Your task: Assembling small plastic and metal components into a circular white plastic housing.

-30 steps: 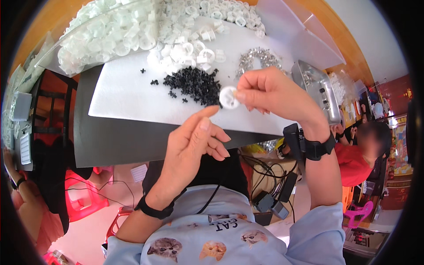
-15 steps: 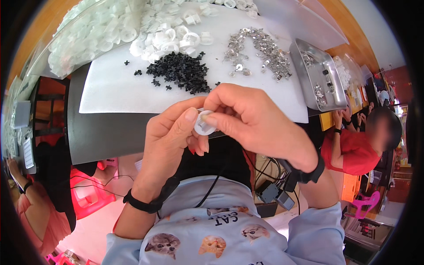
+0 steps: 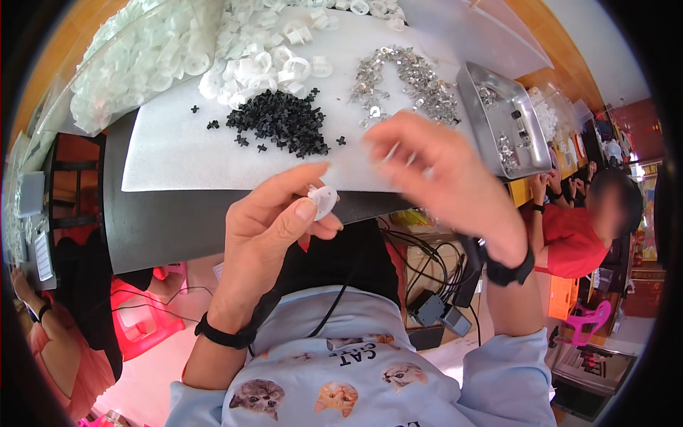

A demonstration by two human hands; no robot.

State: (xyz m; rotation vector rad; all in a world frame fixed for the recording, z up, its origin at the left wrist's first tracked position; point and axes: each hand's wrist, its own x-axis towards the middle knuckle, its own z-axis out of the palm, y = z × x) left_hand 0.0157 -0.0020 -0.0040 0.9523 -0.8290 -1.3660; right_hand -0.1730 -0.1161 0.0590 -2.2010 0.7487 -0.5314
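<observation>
Pinched between the thumb and fingers of my left hand (image 3: 267,224) is a small white round plastic part (image 3: 325,203), held tilted in front of the table edge. Apart from it, my right hand (image 3: 445,174) is raised over the front of the white foam sheet (image 3: 178,160), smeared by motion, so its grip is unclear. A pile of small metal pieces (image 3: 430,92) lies just beyond that hand. Black cross-shaped pieces (image 3: 281,121) are heaped on the sheet beyond my left hand, with several strays around them. Behind these sit white ring-like plastic parts (image 3: 252,71).
A clear bag (image 3: 142,57) bulging with white parts covers the far left. At the right stands a metal tray (image 3: 506,114) holding a few small pieces. Cables and adapters (image 3: 434,309) hang below the table edge. One person in red (image 3: 580,231) sits at the right, another person (image 3: 64,349) at the left.
My right hand has let go of the white round part and moved right and away toward the metal pieces. The left hand keeps hold of the part.
</observation>
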